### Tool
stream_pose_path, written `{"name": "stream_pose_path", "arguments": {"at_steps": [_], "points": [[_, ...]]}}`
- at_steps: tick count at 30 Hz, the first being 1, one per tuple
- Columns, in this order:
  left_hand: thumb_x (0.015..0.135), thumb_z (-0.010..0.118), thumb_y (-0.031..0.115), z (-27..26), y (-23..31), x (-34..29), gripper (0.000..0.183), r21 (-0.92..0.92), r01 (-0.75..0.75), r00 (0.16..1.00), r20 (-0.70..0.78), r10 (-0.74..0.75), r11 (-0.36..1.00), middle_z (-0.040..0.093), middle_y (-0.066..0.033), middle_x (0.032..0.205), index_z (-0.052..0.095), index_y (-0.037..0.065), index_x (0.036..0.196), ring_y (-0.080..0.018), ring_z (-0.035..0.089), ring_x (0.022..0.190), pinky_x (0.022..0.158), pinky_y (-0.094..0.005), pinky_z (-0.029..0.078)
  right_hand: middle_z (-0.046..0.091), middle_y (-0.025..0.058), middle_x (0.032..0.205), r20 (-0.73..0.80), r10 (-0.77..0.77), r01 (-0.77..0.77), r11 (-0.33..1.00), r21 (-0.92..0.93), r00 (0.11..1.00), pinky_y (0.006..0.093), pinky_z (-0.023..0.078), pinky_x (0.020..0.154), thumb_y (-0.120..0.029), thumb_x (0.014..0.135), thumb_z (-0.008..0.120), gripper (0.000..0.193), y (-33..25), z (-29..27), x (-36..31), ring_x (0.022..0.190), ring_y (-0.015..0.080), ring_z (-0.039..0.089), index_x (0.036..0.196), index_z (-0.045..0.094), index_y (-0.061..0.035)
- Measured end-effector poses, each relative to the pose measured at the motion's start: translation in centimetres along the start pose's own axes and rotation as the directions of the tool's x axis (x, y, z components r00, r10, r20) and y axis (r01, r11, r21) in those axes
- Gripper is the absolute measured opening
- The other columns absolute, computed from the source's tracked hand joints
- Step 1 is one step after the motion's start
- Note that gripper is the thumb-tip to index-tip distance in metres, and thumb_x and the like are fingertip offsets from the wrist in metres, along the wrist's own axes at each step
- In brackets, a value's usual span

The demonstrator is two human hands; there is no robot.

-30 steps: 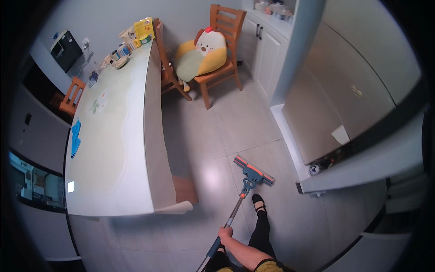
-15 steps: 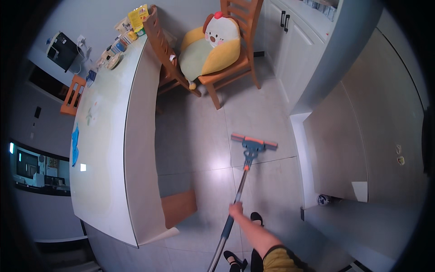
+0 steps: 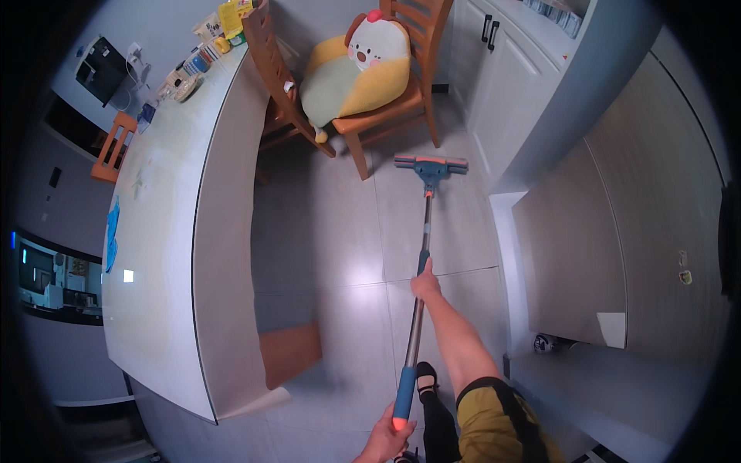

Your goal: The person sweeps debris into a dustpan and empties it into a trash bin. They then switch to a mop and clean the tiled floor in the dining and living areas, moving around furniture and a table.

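Note:
A sponge mop with a steel pole and a blue-and-orange head [image 3: 430,171] stretches away from me, its head on the grey tile floor near a chair's front leg. My right hand [image 3: 425,284] is wrapped round the pole just below its upper blue sleeve. At the near end, my left hand [image 3: 388,438] grips the orange-tipped end of the blue handle [image 3: 404,393]. Both hands are closed on the mop, and the left one's fingers show only in part.
A long table [image 3: 158,255] with a hanging cloth runs along the left. Ahead stands a wooden chair [image 3: 370,123] with a chick-like cushion [image 3: 351,85]. White cabinets [image 3: 509,92] and a grey-brown panel [image 3: 571,255] line the right. My black shoe [image 3: 426,376] is below.
The mop head has slid forward, away from me, toward the chair and cabinet. My right hand has moved forward with it. My left hand has come into view at the handle's end.

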State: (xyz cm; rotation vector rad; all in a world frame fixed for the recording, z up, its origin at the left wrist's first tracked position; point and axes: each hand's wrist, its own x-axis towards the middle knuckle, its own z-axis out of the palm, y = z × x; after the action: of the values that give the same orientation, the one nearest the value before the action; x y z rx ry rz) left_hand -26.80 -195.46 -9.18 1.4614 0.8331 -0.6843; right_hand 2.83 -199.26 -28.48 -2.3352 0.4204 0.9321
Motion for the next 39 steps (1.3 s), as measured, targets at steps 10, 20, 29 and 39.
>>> {"name": "stream_pose_path", "arguments": {"at_steps": [10, 20, 29, 39], "points": [[0.077, 0.051, 0.017, -4.5, -21.0, -20.9, 0.011, -0.091, 0.071, 0.996, -0.044, -0.075, 0.993, 0.045, 0.0029, 0.054, 0.050, 0.006, 0.076, -0.0055, 0.039, 0.043, 0.037, -0.0212, 0.031, 0.051, 0.0195, 0.090, 0.001, 0.152, -0.148, 0.959, 0.241, 0.988, 0.0370, 0.042, 0.073, -0.014, 0.058, 0.057, 0.054, 18.7, 11.5, -16.8, 0.084, 0.0325, 0.052, 0.105, 0.031, -0.0045], [0.076, 0.039, 0.043, -12.0, -23.2, -33.6, 0.040, -0.044, 0.287, 0.956, -0.054, -0.289, 0.957, 0.044, 0.0018, 0.058, 0.049, 0.005, 0.079, -0.0082, 0.038, 0.051, 0.044, -0.0252, 0.033, 0.044, 0.0219, 0.099, 0.339, 0.327, -0.338, 0.941, -0.028, 0.882, 0.0359, 0.041, 0.075, -0.027, 0.056, 0.068, 0.075, 28.8, 25.1, -42.2, 0.085, 0.0300, 0.050, 0.106, 0.021, 0.0037], [0.077, 0.048, 0.025, -6.9, -20.7, -31.0, 0.020, -0.359, 0.297, 0.934, -0.083, -0.348, 0.885, 0.044, 0.0025, 0.054, 0.049, 0.006, 0.075, -0.0057, 0.037, 0.044, 0.038, -0.0212, 0.029, 0.041, 0.0276, 0.100, 0.530, -0.103, 0.237, 0.953, -0.191, 0.842, 0.0347, 0.046, 0.068, -0.035, 0.064, 0.059, 0.071, 19.6, 22.3, -29.1, 0.077, 0.0331, 0.054, 0.103, 0.025, 0.0136], [0.080, 0.042, 0.028, -3.7, -10.5, -7.2, 0.028, -0.344, 0.011, 0.985, -0.156, -0.068, 0.939, 0.039, -0.0014, 0.040, 0.043, 0.007, 0.061, -0.0094, 0.032, 0.028, 0.028, -0.0225, 0.024, 0.051, 0.0239, 0.093, 0.308, -0.148, 0.162, 0.987, -0.021, 0.940, 0.0364, 0.048, 0.050, -0.029, 0.075, 0.046, 0.078, -1.1, 9.9, -12.4, 0.069, 0.0302, 0.055, 0.123, -0.010, -0.0022]]}}
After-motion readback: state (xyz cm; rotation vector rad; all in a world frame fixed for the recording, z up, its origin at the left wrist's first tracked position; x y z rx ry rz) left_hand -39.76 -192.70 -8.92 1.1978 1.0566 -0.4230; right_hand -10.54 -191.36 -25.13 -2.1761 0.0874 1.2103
